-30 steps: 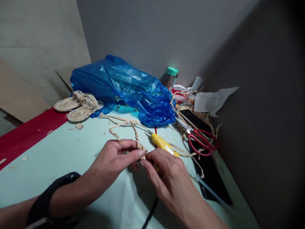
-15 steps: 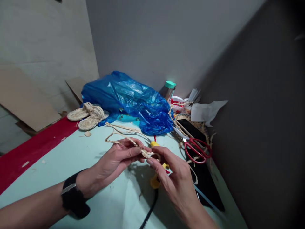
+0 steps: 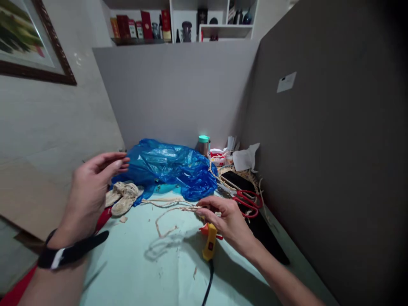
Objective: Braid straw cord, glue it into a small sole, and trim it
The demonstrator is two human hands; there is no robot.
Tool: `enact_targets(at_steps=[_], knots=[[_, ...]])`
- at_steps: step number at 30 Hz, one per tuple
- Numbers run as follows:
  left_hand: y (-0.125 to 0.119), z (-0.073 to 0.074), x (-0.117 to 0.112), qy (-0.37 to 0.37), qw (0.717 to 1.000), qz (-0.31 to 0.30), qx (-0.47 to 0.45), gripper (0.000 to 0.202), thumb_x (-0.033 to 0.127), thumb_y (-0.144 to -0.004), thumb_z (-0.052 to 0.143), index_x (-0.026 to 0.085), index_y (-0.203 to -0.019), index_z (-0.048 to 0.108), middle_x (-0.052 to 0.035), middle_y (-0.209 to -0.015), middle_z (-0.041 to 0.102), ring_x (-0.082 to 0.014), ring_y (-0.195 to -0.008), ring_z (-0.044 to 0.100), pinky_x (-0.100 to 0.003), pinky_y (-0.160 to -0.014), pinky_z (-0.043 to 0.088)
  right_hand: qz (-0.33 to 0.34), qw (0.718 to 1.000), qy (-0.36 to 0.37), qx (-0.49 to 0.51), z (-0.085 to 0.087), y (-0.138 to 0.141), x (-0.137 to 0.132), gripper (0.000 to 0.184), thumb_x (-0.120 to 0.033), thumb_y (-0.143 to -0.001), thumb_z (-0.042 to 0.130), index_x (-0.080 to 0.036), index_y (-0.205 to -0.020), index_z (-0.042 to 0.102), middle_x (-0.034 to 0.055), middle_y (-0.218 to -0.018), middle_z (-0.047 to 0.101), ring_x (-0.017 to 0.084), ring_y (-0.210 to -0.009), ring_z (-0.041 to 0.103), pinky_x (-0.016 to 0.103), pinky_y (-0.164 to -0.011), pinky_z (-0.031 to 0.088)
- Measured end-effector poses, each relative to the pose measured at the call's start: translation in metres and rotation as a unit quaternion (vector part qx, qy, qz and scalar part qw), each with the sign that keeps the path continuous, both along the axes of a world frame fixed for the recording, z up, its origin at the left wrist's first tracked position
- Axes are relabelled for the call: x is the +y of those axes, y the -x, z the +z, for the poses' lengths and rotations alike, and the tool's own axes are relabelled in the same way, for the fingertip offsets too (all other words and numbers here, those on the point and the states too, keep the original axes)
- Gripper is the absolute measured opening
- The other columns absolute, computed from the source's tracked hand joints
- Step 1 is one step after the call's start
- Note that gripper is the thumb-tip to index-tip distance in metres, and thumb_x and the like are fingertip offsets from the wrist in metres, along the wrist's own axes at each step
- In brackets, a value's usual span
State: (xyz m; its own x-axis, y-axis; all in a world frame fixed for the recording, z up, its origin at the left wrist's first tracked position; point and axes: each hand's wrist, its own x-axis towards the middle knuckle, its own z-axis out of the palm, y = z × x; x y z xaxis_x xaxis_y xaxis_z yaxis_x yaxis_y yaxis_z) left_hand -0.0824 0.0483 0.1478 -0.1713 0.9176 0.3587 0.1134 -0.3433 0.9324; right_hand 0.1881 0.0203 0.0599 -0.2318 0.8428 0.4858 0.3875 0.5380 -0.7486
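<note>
Pinched between the thumb and fingers of my right hand point(image 3: 221, 214) is a braided straw cord point(image 3: 186, 208). Its thin tail loops down to the left over the pale green table surface point(image 3: 153, 263). Just below this hand lies a yellow hot glue gun point(image 3: 209, 244) with an orange tip and a black cable. My left hand point(image 3: 94, 187) is raised at the left, fingers stretched out, with nothing visible in it. Behind that hand, partly covered, sits a pair of small woven straw slippers point(image 3: 124, 197). More straw strands point(image 3: 162, 201) lie beyond the cord.
A blue plastic bag point(image 3: 168, 163) fills the back of the table. Red-handled scissors point(image 3: 250, 204), a phone point(image 3: 237, 180) and a black flat object point(image 3: 270, 242) lie at the right. A bottle with a green lid point(image 3: 204, 145) stands behind, near grey panels point(image 3: 178, 89).
My left hand has let go of the cord and swung up to the left. My right hand still holds the cord. The view has tilted up, bringing shelves and a framed picture in.
</note>
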Motion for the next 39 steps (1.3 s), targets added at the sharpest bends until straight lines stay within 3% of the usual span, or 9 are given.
enact_targets(at_steps=[3, 5, 7, 10, 13, 20, 25, 31, 39], knots=[[-0.031, 0.014, -0.002, -0.025, 0.991, -0.069, 0.115, 0.016, 0.031, -0.089, 0.065, 0.022, -0.099, 0.074, 0.0021, -0.098, 0.076, -0.0203, -0.098, 0.064, -0.027, -0.092, 0.046, 0.023, 0.999, -0.006, -0.036, 0.016, 0.004, -0.001, 0.018, -0.028, -0.093, 0.063, -0.015, -0.085, 0.072, 0.0029, -0.071, 0.070, 0.013, -0.060, 0.059, 0.023, -0.059, 0.045], [-0.056, 0.013, 0.000, -0.012, 0.965, -0.174, 0.195, 0.014, 0.030, -0.082, 0.071, 0.022, -0.092, 0.078, -0.0018, -0.097, 0.078, -0.0241, -0.095, 0.067, -0.029, -0.085, 0.049, 0.033, 0.997, -0.016, -0.064, 0.027, 0.004, 0.000, 0.015, -0.025, -0.092, 0.064, -0.015, -0.085, 0.072, 0.0017, -0.070, 0.069, 0.012, -0.061, 0.058, 0.022, -0.060, 0.044], [-0.074, 0.006, 0.005, -0.002, 0.929, -0.270, 0.254, 0.008, 0.026, -0.076, 0.075, 0.022, -0.081, 0.079, -0.0004, -0.080, 0.077, -0.0208, -0.077, 0.066, -0.025, -0.071, 0.049, 0.036, 0.995, -0.027, -0.093, 0.038, 0.002, 0.001, 0.013, -0.021, -0.092, 0.064, -0.015, -0.084, 0.072, 0.0015, -0.070, 0.069, 0.012, -0.063, 0.058, 0.022, -0.062, 0.042], [-0.085, -0.003, 0.013, 0.001, 0.887, -0.356, 0.295, 0.017, 0.024, -0.084, 0.064, 0.019, -0.076, 0.078, 0.0014, -0.063, 0.067, -0.0150, -0.062, 0.058, -0.021, -0.059, 0.043, 0.042, 0.990, -0.033, -0.128, 0.053, -0.004, 0.006, 0.015, -0.017, -0.093, 0.061, -0.015, -0.083, 0.072, 0.0001, -0.067, 0.068, 0.011, -0.060, 0.058, 0.021, -0.059, 0.041], [-0.083, -0.006, 0.019, 0.005, 0.867, -0.399, 0.299, 0.022, 0.023, -0.089, 0.057, 0.017, -0.084, 0.077, 0.0005, -0.068, 0.065, -0.0145, -0.065, 0.057, -0.021, -0.061, 0.044, 0.040, 0.987, -0.024, -0.152, 0.066, -0.011, 0.010, 0.014, -0.015, -0.092, 0.062, -0.015, -0.085, 0.074, -0.0001, -0.068, 0.069, 0.010, -0.058, 0.060, 0.020, -0.056, 0.040], [-0.088, -0.009, 0.029, 0.032, 0.868, -0.422, 0.258, 0.026, 0.030, -0.090, 0.056, 0.017, -0.073, 0.071, -0.0001, -0.065, 0.061, -0.0149, -0.061, 0.057, -0.023, -0.058, 0.049, 0.018, 0.982, -0.003, -0.186, 0.087, -0.018, 0.014, 0.016, -0.014, -0.091, 0.060, -0.015, -0.084, 0.074, -0.0009, -0.061, 0.064, 0.009, -0.052, 0.056, 0.021, -0.051, 0.038], [-0.090, -0.014, 0.036, 0.047, 0.866, -0.431, 0.248, 0.022, 0.027, -0.089, 0.059, 0.017, -0.075, 0.074, 0.0000, -0.066, 0.063, -0.0151, -0.061, 0.062, -0.024, -0.062, 0.051, 0.020, 0.983, 0.000, -0.180, 0.085, -0.025, 0.020, 0.019, -0.019, -0.094, 0.057, -0.014, -0.087, 0.074, 0.0006, -0.065, 0.066, 0.010, -0.053, 0.057, 0.022, -0.053, 0.040], [-0.097, -0.019, 0.032, 0.063, 0.877, -0.413, 0.238, 0.022, 0.028, -0.089, 0.058, 0.017, -0.074, 0.070, 0.0006, -0.068, 0.061, -0.0153, -0.056, 0.065, -0.023, -0.058, 0.052, 0.022, 0.987, 0.001, -0.160, 0.084, -0.031, 0.021, 0.019, -0.015, -0.093, 0.057, -0.014, -0.086, 0.074, 0.0013, -0.071, 0.069, 0.009, -0.054, 0.058, 0.021, -0.053, 0.041], [-0.102, -0.023, 0.034, 0.036, 0.884, -0.409, 0.222, 0.020, 0.023, -0.088, 0.057, 0.017, -0.075, 0.070, -0.0016, -0.079, 0.059, -0.0179, -0.070, 0.067, -0.026, -0.069, 0.054, 0.000, 0.991, -0.012, -0.135, 0.081, -0.028, 0.025, 0.016, -0.010, -0.090, 0.057, -0.013, -0.085, 0.073, 0.0007, -0.069, 0.066, 0.009, -0.056, 0.059, 0.022, -0.055, 0.041]])
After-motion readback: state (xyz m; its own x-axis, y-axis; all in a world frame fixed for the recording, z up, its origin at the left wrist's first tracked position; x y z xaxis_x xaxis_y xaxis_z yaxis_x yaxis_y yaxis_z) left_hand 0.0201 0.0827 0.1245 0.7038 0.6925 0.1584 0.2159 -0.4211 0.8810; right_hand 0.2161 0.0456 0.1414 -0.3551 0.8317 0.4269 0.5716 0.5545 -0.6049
